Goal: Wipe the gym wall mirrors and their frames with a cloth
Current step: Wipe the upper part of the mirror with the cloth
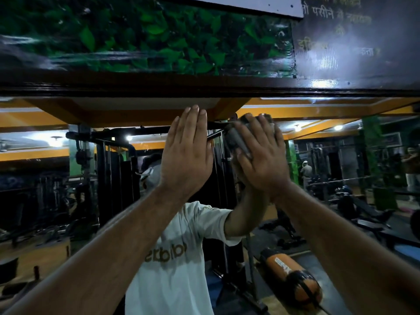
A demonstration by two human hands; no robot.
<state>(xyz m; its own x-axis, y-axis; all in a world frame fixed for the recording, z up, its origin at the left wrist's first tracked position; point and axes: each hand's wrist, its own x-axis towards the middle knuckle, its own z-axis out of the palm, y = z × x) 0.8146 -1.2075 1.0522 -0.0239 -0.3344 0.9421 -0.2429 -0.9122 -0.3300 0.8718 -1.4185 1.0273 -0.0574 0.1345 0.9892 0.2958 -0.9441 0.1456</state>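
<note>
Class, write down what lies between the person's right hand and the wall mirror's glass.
A crumpled grey cloth, pressed under the right hand against the large wall mirror; the head view shows it.

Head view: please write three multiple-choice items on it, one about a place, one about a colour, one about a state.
1. Where is the cloth?
A. On the floor
B. Under the right hand, against the mirror
C. Over the left forearm

2. What colour is the cloth?
A. Grey
B. Red
C. Yellow

3. How is the left hand?
A. Closed in a fist
B. Curled round a bottle
C. Flat against the mirror, fingers straight

Answers:
1 B: the right hand presses the cloth on the glass just below the dark frame.
2 A: grey folds show above and beside the right hand.
3 C: the left hand is spread open at the glass and holds nothing.
</note>
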